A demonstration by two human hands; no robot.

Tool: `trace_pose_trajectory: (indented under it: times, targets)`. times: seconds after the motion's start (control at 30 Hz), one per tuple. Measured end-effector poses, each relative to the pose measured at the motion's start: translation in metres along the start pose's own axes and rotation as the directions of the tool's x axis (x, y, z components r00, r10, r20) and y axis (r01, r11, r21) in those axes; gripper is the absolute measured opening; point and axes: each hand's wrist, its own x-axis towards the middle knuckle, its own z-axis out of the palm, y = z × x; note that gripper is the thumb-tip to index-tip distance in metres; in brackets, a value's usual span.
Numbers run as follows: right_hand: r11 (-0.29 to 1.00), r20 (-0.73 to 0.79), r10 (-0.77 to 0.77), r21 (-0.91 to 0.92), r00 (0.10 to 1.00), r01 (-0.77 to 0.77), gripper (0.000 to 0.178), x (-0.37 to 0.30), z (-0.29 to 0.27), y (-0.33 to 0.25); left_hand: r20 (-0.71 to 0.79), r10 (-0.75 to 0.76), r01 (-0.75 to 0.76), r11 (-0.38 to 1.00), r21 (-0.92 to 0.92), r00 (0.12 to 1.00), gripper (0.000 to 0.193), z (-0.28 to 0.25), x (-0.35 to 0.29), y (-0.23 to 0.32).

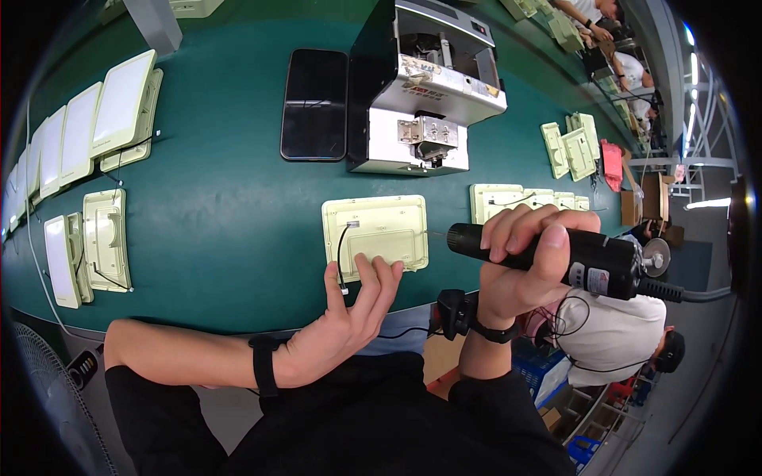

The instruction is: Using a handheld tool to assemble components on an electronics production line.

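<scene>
My right hand (540, 242) is wrapped round a black electric screwdriver (583, 258), which lies nearly level with its thin bit pointing left. The bit's tip is close to the right edge of a pale yellow-green plastic housing (397, 214) on the table; whether it touches cannot be told. My left hand (361, 297) rests on the near edge of that housing, fingers spread and stretched out. A short black cable (340, 254) with a white plug runs from a small connector on the housing down past my left fingers.
A screw-feeding machine (429, 95) stands at the back, beside a black phone (315, 103). Finished-looking white-faced panels (123, 99) and open housings (103, 230) line the left. More housings (500, 198) lie right, behind the screwdriver. A co-worker in a white shirt (611, 333) sits at the right.
</scene>
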Motion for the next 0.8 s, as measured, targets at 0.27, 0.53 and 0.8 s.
trace_pose_trajectory:
  times: [0.27, 0.53, 0.8]
  targets:
    - [0.996, -0.176, -0.027, -0.088, 0.984, 0.012, 0.015, -0.01, -0.04, -0.03, -0.011, 0.011, -0.01, 1.0, 0.027, 1.0, 0.062, -0.011, -0.002, 0.004]
    - [0.983, -0.183, -0.073, -0.182, 0.98, 0.039, 0.014, 0.004, -0.047, -0.025, -0.018, 0.013, -0.014, 0.999, -0.034, 1.0, 0.06, -0.015, -0.003, 0.0]
    - [0.791, -0.243, -0.481, 0.292, 0.842, 0.537, 0.019, 0.117, 0.013, -0.066, -0.099, 0.028, -0.045, 0.985, -0.169, 0.995, 0.058, -0.031, -0.004, -0.01]
